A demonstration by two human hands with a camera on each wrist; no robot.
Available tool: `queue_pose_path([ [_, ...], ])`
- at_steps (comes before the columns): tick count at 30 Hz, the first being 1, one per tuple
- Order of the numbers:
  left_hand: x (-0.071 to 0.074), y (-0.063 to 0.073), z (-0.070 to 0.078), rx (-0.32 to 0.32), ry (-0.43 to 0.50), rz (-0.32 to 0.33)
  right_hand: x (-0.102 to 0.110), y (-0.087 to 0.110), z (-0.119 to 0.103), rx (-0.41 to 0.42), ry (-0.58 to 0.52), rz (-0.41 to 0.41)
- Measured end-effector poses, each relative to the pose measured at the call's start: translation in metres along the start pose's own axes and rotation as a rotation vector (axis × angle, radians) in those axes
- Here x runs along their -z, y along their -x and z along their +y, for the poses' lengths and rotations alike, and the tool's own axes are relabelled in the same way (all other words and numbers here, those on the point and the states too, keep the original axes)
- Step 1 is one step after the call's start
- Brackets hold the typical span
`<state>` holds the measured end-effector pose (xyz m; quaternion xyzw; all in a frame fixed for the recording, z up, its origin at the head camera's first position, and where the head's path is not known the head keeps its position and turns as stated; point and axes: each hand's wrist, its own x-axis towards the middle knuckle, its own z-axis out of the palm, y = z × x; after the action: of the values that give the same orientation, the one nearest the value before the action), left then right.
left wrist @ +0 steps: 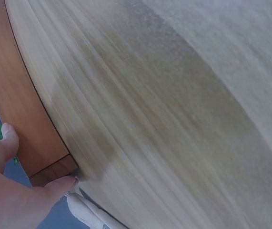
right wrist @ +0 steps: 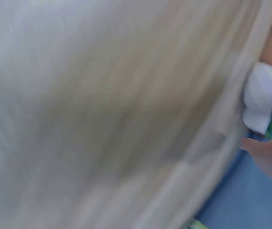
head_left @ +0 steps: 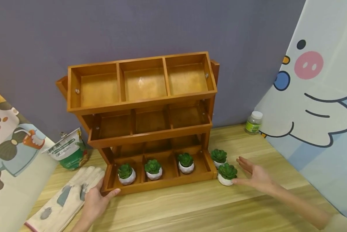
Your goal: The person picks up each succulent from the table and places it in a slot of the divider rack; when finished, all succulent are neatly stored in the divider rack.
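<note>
A three-tier wooden rack stands on the wooden table. Its bottom tier holds three small green plants in white pots. Two more potted plants stand on the table right of the rack, one behind and one in front. My left hand grips the rack's bottom left corner; in the left wrist view thumb and finger pinch the rack's front board. My right hand is open with spread fingers beside the front plant. The blurred right wrist view shows that white pot.
A pair of work gloves lies left of the rack, with a tipped green and white cup behind them. A small white-capped bottle stands at the back right. Cartoon-printed cloths flank the table, and a purple wall is behind.
</note>
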<state>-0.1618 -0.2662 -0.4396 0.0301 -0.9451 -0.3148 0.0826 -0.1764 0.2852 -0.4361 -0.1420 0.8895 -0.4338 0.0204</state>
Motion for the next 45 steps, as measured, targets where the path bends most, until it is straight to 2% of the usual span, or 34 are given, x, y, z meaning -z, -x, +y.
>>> queue_pose_path([
  [5, 0.000, 0.000, 0.002, 0.012, 0.002, -0.013, -0.022, 0.007, 0.007, -0.029, -0.031, -0.033],
  [11, 0.000, 0.000, 0.002, 0.024, -0.003, -0.010, -0.038, 0.006, 0.005, -0.035, -0.079, 0.060],
  [14, -0.001, -0.001, 0.001, 0.016, -0.002, -0.003, -0.042, 0.004, 0.006, -0.069, -0.099, 0.106],
  [18, -0.001, 0.000, 0.001, 0.012, 0.006, -0.002, -0.043, 0.002, 0.007, -0.120, -0.113, 0.152],
  [29, -0.001, -0.001, 0.000, 0.010, 0.033, 0.009, -0.032, 0.004, -0.003, -0.167, -0.136, 0.209],
  [32, 0.000, -0.001, 0.001, 0.010, 0.038, 0.016, -0.024, -0.003, -0.016, -0.157, -0.185, 0.236],
  [36, 0.001, -0.001, 0.002, 0.009, 0.039, 0.018, -0.019, -0.016, -0.045, -0.094, -0.252, 0.241],
  [42, 0.001, 0.000, 0.000, 0.008, 0.029, 0.022, -0.022, -0.036, -0.110, -0.051, -0.291, 0.164],
  [45, -0.002, 0.000, -0.002, 0.000, 0.023, 0.031, -0.026, -0.049, -0.143, 0.011, -0.305, 0.124],
])
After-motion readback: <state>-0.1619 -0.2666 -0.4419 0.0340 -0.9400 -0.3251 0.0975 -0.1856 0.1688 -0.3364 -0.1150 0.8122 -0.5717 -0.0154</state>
